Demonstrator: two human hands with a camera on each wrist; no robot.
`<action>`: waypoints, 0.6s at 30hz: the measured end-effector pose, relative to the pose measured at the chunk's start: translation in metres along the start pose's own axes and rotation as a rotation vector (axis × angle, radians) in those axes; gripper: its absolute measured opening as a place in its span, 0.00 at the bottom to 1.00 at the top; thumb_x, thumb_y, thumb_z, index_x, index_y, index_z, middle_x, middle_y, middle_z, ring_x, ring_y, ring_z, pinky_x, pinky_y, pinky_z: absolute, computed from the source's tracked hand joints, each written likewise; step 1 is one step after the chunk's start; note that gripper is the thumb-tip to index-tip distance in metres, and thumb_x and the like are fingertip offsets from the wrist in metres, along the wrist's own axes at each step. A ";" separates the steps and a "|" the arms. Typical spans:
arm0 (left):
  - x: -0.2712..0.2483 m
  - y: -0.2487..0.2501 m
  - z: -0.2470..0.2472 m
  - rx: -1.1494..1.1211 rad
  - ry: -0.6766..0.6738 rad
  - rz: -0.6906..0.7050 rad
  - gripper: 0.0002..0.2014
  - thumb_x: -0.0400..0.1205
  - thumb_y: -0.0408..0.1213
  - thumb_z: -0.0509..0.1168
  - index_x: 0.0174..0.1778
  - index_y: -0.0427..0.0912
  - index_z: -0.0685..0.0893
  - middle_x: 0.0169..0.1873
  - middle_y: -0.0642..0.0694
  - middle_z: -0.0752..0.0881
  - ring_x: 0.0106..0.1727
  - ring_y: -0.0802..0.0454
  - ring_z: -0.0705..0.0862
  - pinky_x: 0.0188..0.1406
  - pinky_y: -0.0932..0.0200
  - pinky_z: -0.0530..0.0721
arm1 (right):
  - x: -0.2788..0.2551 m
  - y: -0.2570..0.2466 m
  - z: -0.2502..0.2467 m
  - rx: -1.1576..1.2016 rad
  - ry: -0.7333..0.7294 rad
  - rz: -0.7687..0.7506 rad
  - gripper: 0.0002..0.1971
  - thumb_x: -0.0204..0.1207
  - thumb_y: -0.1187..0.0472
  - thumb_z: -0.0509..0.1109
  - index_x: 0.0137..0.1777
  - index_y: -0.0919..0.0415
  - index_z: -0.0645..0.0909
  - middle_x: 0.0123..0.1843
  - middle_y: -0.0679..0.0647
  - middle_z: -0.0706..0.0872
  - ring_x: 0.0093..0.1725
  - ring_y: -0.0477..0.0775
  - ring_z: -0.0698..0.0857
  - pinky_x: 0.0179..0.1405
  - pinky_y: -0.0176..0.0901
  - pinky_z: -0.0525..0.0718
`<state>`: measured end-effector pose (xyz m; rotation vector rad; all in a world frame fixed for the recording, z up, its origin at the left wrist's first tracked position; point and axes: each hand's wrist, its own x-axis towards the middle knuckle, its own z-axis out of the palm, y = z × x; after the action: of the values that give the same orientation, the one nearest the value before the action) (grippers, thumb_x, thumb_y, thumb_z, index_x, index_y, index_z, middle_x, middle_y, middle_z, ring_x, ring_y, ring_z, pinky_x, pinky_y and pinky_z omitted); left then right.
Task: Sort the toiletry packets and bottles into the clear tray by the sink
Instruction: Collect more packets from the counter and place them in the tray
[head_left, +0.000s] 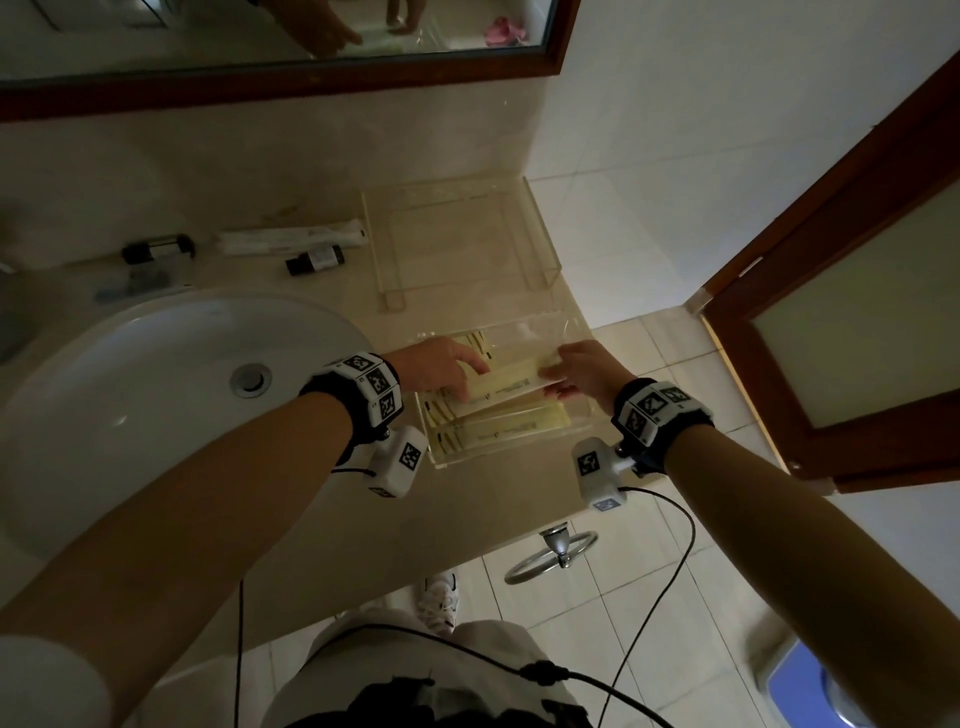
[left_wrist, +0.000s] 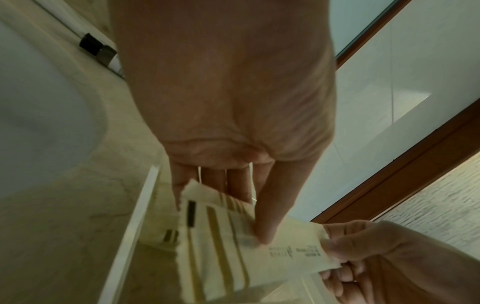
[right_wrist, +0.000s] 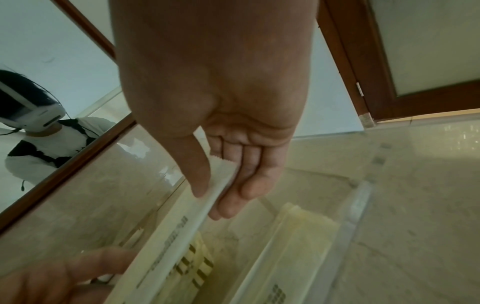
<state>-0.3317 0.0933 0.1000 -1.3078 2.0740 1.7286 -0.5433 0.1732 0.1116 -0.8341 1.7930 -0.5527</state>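
A clear tray (head_left: 540, 327) stands on the counter right of the sink, with several long cream packets (head_left: 498, 434) lying in it. Over the tray, both hands hold one cream packet (head_left: 511, 387) lengthwise. My left hand (head_left: 467, 374) pinches its striped left end; in the left wrist view the thumb (left_wrist: 270, 222) lies on the packet (left_wrist: 221, 246), with the other fingers behind it, beside the tray rim (left_wrist: 135, 226). My right hand (head_left: 556, 376) pinches the right end between thumb (right_wrist: 200, 176) and fingers (right_wrist: 246, 185). Two small dark bottles (head_left: 158, 249) (head_left: 315, 260) and white packets (head_left: 291, 240) lie behind the sink.
An empty clear acrylic stand (head_left: 457, 244) sits behind the tray against the wall. The white basin (head_left: 156, 405) fills the counter's left. The counter edge and a wooden door (head_left: 857, 312) lie to the right, with a mirror (head_left: 260, 31) above.
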 end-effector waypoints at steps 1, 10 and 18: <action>0.000 -0.001 0.000 0.015 0.002 -0.011 0.21 0.73 0.22 0.71 0.60 0.44 0.85 0.40 0.45 0.79 0.44 0.50 0.78 0.43 0.61 0.77 | 0.001 0.001 -0.001 -0.001 0.007 0.015 0.15 0.77 0.71 0.70 0.61 0.80 0.78 0.48 0.66 0.87 0.36 0.55 0.87 0.35 0.40 0.86; 0.004 -0.002 0.005 0.092 -0.023 -0.015 0.21 0.72 0.21 0.71 0.60 0.42 0.86 0.36 0.50 0.82 0.37 0.53 0.79 0.42 0.60 0.79 | 0.001 0.007 -0.005 -0.296 -0.072 -0.014 0.18 0.78 0.65 0.71 0.67 0.61 0.80 0.55 0.60 0.87 0.42 0.52 0.88 0.37 0.37 0.84; 0.006 -0.002 0.006 0.068 -0.188 -0.053 0.20 0.78 0.23 0.67 0.67 0.36 0.82 0.52 0.37 0.85 0.44 0.46 0.84 0.51 0.51 0.85 | 0.004 0.002 -0.005 -0.574 -0.177 0.063 0.14 0.78 0.66 0.70 0.63 0.62 0.82 0.37 0.54 0.87 0.32 0.49 0.87 0.28 0.35 0.82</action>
<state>-0.3361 0.0956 0.0927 -1.1239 1.9590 1.6728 -0.5491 0.1716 0.1090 -1.1654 1.8246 0.0926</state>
